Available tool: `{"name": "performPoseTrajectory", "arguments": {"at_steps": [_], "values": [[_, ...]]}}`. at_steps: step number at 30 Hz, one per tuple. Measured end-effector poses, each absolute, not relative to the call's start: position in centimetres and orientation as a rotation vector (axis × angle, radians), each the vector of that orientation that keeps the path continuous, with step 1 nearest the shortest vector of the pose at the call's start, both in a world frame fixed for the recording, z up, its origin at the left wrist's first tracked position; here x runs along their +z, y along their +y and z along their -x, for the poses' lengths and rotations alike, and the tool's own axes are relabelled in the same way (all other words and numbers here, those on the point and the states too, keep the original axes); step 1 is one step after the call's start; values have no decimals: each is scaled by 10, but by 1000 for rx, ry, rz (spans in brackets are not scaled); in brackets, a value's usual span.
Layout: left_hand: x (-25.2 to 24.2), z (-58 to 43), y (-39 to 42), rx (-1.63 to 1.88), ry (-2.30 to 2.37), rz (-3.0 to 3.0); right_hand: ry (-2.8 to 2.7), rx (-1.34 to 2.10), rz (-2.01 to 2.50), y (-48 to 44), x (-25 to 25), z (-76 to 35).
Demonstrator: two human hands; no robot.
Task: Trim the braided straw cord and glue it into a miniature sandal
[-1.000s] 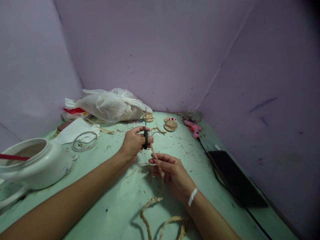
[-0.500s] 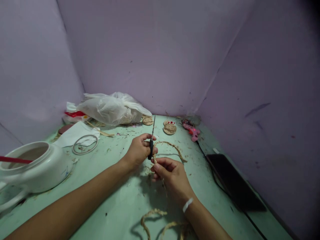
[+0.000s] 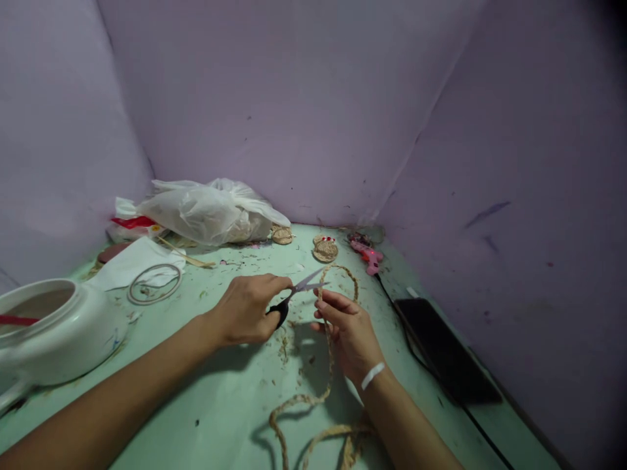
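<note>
left hand (image 3: 245, 310) is closed around one pair of scissors (image 3: 300, 290), blades apart beside the rope. right hand (image 3: 350, 329) pinches one braided rope (image 3: 300, 401), which loops above the fingers and trails onto the green table (image 3: 230, 391). behind: two woven discs (image 3: 325, 250), one pink glue gun (image 3: 366, 252).

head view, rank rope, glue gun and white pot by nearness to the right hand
1. rope, held in the right hand.
2. glue gun, just beyond it, at the back.
3. white pot, far off on the left.
</note>
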State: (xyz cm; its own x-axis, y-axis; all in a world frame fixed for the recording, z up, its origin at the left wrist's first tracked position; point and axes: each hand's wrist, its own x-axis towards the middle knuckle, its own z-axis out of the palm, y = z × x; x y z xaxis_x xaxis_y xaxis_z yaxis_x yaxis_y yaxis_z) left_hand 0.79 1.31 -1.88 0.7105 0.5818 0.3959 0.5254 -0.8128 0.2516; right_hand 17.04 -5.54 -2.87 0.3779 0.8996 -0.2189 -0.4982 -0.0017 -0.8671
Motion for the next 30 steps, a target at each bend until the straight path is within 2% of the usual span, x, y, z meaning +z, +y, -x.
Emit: {"name": "performPoseTrajectory", "arguments": {"at_steps": [9,30], "values": [[-26,-10,13,639,848,-3035,-467,1180,1121,-58,-25,-168],[-34,-10,16,618,747,-2964,-586,1078,1184,-56,-31,-168]]}}
